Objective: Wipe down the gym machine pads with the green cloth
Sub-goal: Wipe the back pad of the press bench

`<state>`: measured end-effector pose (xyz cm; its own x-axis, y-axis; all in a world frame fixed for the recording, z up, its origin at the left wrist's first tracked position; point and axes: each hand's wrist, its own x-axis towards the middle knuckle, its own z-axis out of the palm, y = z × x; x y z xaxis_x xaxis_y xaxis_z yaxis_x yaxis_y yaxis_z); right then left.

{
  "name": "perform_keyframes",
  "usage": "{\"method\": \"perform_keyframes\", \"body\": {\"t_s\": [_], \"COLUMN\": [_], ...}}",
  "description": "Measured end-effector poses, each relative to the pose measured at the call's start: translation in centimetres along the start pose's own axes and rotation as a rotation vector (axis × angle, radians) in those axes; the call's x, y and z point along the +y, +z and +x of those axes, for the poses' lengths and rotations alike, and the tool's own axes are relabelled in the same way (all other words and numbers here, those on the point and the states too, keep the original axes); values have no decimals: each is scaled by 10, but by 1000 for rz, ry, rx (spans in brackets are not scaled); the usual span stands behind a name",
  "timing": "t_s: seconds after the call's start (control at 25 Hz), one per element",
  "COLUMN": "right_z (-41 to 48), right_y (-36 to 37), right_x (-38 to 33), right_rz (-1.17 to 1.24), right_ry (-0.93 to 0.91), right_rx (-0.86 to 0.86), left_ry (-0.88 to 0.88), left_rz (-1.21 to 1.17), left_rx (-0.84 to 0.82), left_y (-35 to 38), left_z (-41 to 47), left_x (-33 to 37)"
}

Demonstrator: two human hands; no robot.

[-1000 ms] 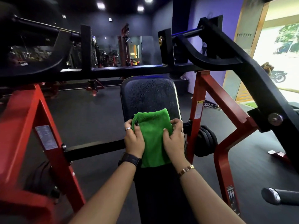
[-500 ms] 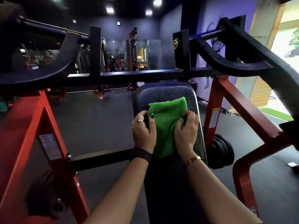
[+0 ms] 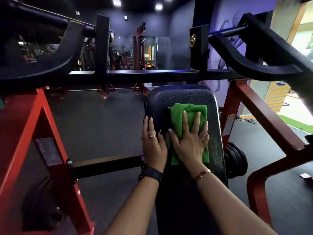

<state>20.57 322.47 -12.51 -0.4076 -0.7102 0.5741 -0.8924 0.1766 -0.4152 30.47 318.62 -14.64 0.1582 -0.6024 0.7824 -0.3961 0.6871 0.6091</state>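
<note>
While my right grip point(image 3: 189, 143) presses the green cloth point(image 3: 189, 111) open-fingered on the pad point(image 3: 179, 95), left grip point(image 3: 153, 146) flat and empty alongside, the beaded top above the cloth looks unwiped.

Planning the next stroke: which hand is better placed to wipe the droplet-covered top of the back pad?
Right. The right hand lies flat on the green cloth, pressing it to the back pad just below the droplets. The left hand rests bare on the pad's left edge.
</note>
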Motion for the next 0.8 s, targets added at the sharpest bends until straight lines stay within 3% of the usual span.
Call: {"method": "perform_keyframes", "body": {"t_s": [0.2,0.4,0.48,0.6,0.64,0.72,0.8], "right_z": [63,28,32,81,95,99,78], "right_y": [-17,-12,-16,-38,-44,-41,-25], "right_x": [-37,7,23,-17,-39,-68,-75], "right_rz": [30,-102,-95,17,31,-45,-135], "right_ry": [-134,-665,-635,-313,-285,-418,-664], "right_rx": [58,97,96,65,23,17,56], "left_ry": [47,-64,-35,-36,-32,-6,-45], "left_rz": [-40,-203,-207,-192,-189,-182,-215], "left_rx": [-14,36,41,25,18,5,5], "left_y": [-1,-2,-4,-3,-3,-4,-4], "left_z": [1,-3,-6,-5,-6,-7,-6], "left_x": [-5,-4,-2,2,1,-2,-5]}}
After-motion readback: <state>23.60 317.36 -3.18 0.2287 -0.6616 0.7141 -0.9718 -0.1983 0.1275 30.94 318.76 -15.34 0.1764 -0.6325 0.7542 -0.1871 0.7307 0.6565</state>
